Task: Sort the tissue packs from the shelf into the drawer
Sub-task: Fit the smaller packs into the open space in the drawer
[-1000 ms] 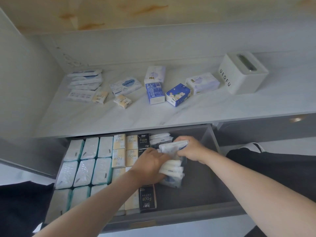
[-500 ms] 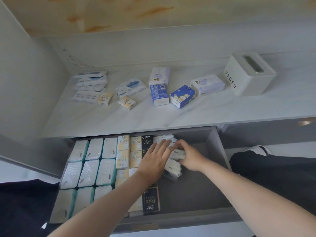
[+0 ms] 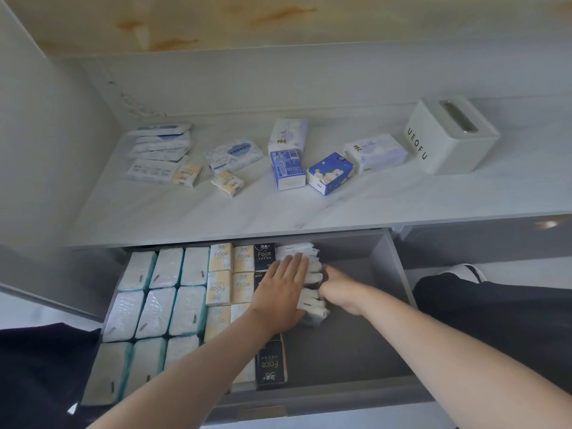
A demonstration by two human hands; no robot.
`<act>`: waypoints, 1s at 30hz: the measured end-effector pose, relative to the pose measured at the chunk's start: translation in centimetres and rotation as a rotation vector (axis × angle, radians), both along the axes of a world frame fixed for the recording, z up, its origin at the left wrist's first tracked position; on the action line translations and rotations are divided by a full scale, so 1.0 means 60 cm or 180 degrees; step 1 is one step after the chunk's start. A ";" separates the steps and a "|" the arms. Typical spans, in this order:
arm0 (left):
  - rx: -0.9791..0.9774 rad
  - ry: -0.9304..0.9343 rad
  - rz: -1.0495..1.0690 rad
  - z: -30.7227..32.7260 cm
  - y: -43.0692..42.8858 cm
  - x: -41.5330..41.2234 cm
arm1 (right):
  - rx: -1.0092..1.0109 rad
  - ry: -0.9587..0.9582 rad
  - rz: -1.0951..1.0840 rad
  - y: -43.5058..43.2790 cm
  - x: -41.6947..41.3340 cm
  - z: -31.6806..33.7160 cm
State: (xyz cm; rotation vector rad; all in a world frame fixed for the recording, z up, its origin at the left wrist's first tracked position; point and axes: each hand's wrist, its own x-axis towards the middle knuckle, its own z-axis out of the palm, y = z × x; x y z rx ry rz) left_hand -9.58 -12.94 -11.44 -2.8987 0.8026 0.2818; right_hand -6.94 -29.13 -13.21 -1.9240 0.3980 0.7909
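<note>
The grey drawer (image 3: 356,351) stands pulled out below the marble shelf (image 3: 402,205). A row of white tissue packs (image 3: 311,300) stands on edge in the drawer's middle. My left hand (image 3: 283,292) lies flat on that row, fingers stretched out. My right hand (image 3: 339,289) presses against the row from the right, fingers curled on a pack's edge. On the shelf lie a blue floral pack (image 3: 329,173), a blue-and-white pack (image 3: 286,168), two white-and-purple packs (image 3: 376,153), a flat pale-blue pack (image 3: 233,156), two small yellow packs (image 3: 227,183) and a stack of flat packs (image 3: 159,144).
The drawer's left side holds teal-edged white packs (image 3: 161,301), then yellow Face packs (image 3: 219,264) and black Face packs (image 3: 270,363). The drawer's right half shows bare grey floor. A white UEOFU tissue box (image 3: 448,134) stands at the shelf's right. A cabinet wall rises on the left.
My right hand has set the white packs it held down into the row. My left hand has opened from a grip and now lies flat on them.
</note>
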 end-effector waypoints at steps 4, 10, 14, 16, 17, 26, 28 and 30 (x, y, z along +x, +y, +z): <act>0.0292 -0.0062 0.0074 -0.005 -0.001 -0.004 | -0.0508 0.0338 -0.0154 -0.003 -0.008 -0.002; 0.0421 -0.0186 0.0255 -0.013 -0.013 -0.011 | 0.0165 0.0753 -0.0279 0.006 -0.011 -0.004; 0.0365 -0.0090 0.0500 -0.014 -0.013 -0.017 | 0.0689 0.0251 -0.1048 0.002 -0.004 0.010; 0.0414 -0.0056 0.0523 -0.013 -0.015 -0.017 | 0.0461 0.0184 -0.1275 -0.007 -0.006 0.017; 0.0423 -0.0035 0.0558 -0.013 -0.016 -0.015 | 0.0133 0.0104 -0.1323 -0.009 -0.007 0.019; 0.0164 0.0340 0.0206 -0.014 0.018 0.015 | 0.0793 -0.0050 -0.0838 0.041 -0.012 0.026; 0.0250 0.0365 0.0164 -0.012 0.018 0.014 | 0.0653 -0.0244 -0.0812 0.032 -0.009 0.022; 0.0253 0.0409 0.0170 -0.011 0.018 0.014 | 0.0509 -0.0475 -0.0764 0.030 -0.006 0.014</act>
